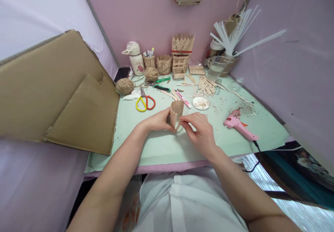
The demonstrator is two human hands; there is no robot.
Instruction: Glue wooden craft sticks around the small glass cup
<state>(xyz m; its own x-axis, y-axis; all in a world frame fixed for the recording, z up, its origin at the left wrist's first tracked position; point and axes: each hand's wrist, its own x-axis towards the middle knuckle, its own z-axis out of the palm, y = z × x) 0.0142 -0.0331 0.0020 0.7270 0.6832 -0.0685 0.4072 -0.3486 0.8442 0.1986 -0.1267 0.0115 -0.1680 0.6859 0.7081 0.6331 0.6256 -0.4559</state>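
My left hand is wrapped round the side of a small cup with upright wooden craft sticks around its wall. The cup is tilted above the table. My right hand pinches a pale wooden craft stick at the cup's near right side; whether it touches the wall I cannot tell. Behind the cup lie a pink craft knife and a small white dish with wood bits. On the right a pink glue gun rests on its side.
Red-and-yellow scissors, green-handled pliers and twine balls lie at the back left. Loose craft sticks are heaped at the back right, near a clear cup of liquid. A large cardboard piece stands on the left.
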